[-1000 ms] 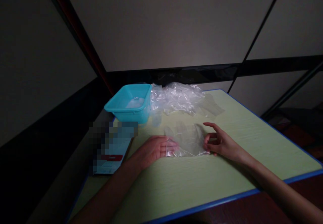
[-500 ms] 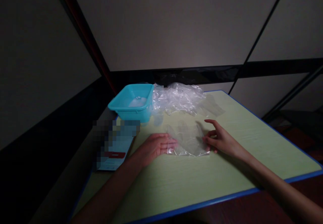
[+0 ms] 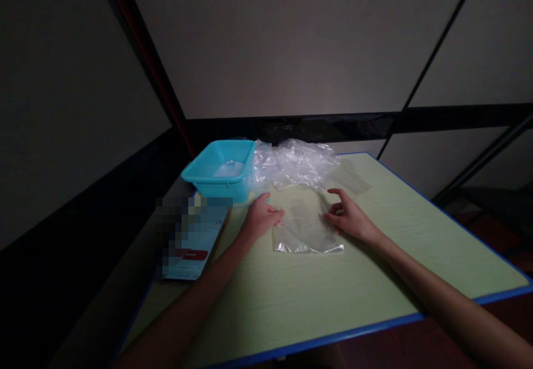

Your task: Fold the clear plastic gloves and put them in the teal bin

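Observation:
A clear, thin piece of plastic, which looks like a disposable glove [image 3: 308, 241], lies on the table with its straight, wide end toward me. My left hand [image 3: 262, 216] is at its left side, with thumb and fingertips pinched together on the edge. At the opposite edge, my right hand [image 3: 347, 216] pinches the plastic between thumb and fingers, its index finger raised and curved. The far end of the glove is faint against the tabletop. Behind it is a crumpled heap of clear plastic [image 3: 302, 161], with one flat piece [image 3: 350, 176] at its right.
A turquoise plastic basin [image 3: 220, 186] stands at the back left with something whitish inside. In front of it lies a phone or tablet [image 3: 194, 247], its screen partly blurred out. The pale green table [image 3: 283, 302] has a blue edge, and cabinet-like panels [image 3: 291, 41] rise behind.
My left hand has moved away from me, from lying flat with fingers stretched at the near left corner to pinching the side edge. My right hand has shifted slightly left and farther away.

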The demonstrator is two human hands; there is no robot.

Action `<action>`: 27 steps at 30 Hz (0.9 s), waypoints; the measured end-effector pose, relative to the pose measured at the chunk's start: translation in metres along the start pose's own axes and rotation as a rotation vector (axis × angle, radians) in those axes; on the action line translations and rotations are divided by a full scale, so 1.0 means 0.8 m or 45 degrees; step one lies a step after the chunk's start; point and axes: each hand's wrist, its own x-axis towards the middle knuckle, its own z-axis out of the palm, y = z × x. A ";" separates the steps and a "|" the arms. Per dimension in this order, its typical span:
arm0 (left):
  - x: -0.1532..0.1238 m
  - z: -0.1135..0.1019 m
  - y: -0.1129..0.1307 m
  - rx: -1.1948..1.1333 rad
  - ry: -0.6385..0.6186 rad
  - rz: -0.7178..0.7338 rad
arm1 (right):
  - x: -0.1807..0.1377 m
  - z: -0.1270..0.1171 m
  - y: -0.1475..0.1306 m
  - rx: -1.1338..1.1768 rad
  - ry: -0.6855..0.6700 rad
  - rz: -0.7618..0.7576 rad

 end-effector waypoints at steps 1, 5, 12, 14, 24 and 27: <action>0.002 0.002 -0.002 0.023 0.017 0.030 | 0.000 0.001 0.002 0.012 0.009 -0.026; 0.001 0.003 -0.006 0.079 0.075 0.146 | -0.002 0.004 0.007 0.112 0.030 -0.092; -0.004 -0.001 0.000 0.213 0.180 0.321 | -0.005 0.000 0.003 0.164 0.129 -0.113; -0.004 0.000 0.000 0.277 0.212 0.357 | -0.004 0.000 0.004 0.107 0.148 -0.134; 0.002 0.005 -0.017 0.616 0.279 0.513 | -0.002 0.000 0.014 -0.408 0.205 -0.278; -0.006 0.006 -0.015 0.725 0.273 0.642 | -0.009 -0.002 0.008 -0.588 0.285 -0.387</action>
